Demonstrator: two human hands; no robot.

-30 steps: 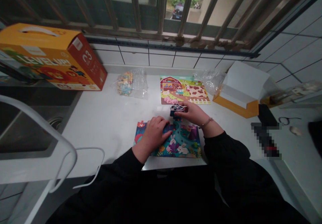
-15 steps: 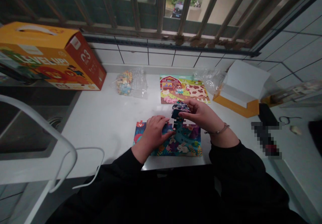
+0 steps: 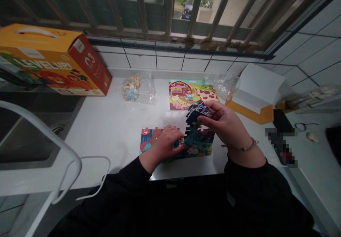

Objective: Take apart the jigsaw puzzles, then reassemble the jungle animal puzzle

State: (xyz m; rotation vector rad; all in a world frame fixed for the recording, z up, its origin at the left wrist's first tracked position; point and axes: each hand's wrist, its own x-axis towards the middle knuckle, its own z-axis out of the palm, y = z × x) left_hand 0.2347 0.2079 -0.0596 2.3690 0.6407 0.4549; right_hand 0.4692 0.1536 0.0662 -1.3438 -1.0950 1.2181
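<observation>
A partly joined jigsaw puzzle (image 3: 201, 141) in dark blue and purple, with rabbits and plants, lies on the white counter in front of me. My left hand (image 3: 170, 139) rests across its middle with fingers stretched out, covering part of the picture. Above the puzzle's upper right, my right hand (image 3: 222, 119) pinches a small fanned stack of puzzle pieces (image 3: 195, 113) between thumb and fingers. Some joined pieces under the stack are partly hidden. Behind the hands lies a farm picture (image 3: 181, 95) with a barn and a cow.
At the back stand a clear bag of puzzle pieces (image 3: 131, 89), crumpled clear plastic (image 3: 222, 84) and an opened white-and-orange box (image 3: 249, 109). A large orange carton (image 3: 34, 61) is by the sink (image 3: 29, 134) at left. A white curved tube (image 3: 71, 151) crosses the near left.
My right hand has shifted slightly right and up with the stack. The puzzle has slid a little away from me, and my left hand has moved right across it.
</observation>
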